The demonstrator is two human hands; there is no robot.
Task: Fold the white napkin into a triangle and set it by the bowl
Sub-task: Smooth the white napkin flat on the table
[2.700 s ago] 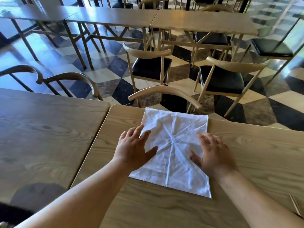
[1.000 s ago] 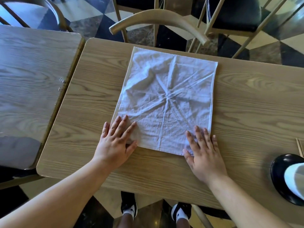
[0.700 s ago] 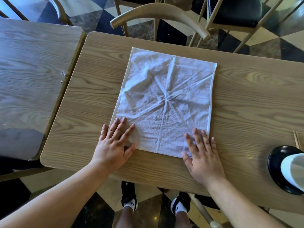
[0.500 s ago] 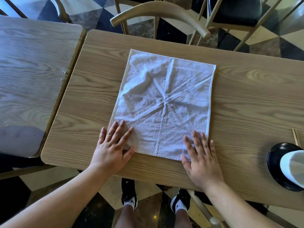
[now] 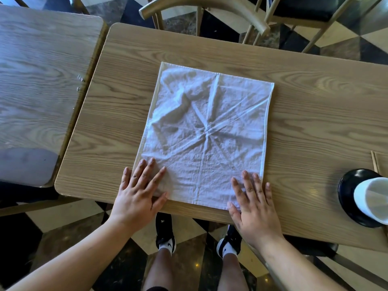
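The white napkin (image 5: pixel 206 135) lies spread flat and unfolded on the wooden table (image 5: pixel 315 122), creased in a star pattern and rumpled at its upper left. My left hand (image 5: pixel 139 191) rests flat, fingers spread, on the napkin's near left corner. On the near right corner my right hand (image 5: pixel 253 205) lies flat as well. Neither hand grips the cloth. A black bowl (image 5: pixel 350 198) with a white cup-like object (image 5: pixel 371 200) in it sits at the table's right edge, partly cut off by the frame.
A second wooden table (image 5: pixel 42 80) adjoins on the left with a narrow gap. Wooden chairs (image 5: pixel 205 5) stand beyond the far edge. Chopsticks (image 5: pixel 374 162) lie just behind the bowl. The napkin's near edge is close to the table's front edge; my legs show below.
My hands slid from the napkin's middle to its near corners and stay pressed there. The napkin has shifted slightly toward the front edge, and the bowl has come into view on the right.
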